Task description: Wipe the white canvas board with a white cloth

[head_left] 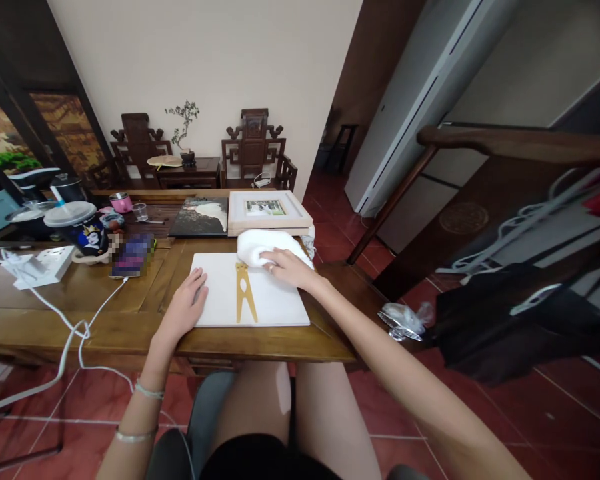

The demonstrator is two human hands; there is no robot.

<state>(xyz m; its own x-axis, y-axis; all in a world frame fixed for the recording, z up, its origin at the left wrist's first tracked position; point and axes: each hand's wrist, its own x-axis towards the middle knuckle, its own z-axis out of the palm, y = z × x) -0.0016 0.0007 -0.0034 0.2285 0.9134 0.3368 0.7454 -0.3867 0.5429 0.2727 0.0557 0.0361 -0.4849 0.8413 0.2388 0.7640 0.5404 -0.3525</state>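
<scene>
A white canvas board [275, 300] with a gold clothespin-shaped figure [245, 300] lies flat near the table's front edge. My left hand [184, 307] rests palm down on the board's left part, fingers apart. My right hand [287, 267] presses on a white cloth [260, 243] at the board's far right corner. Whether the fingers grip the cloth or just lie on it is not clear.
Behind the board lie a dark painting [200, 217] and a white framed picture [267, 210]. A phone [130, 257], white power strip [43, 265] with cables, cups and pots crowd the wooden table's [105, 313] left. A crumpled plastic bag [405, 319] sits right.
</scene>
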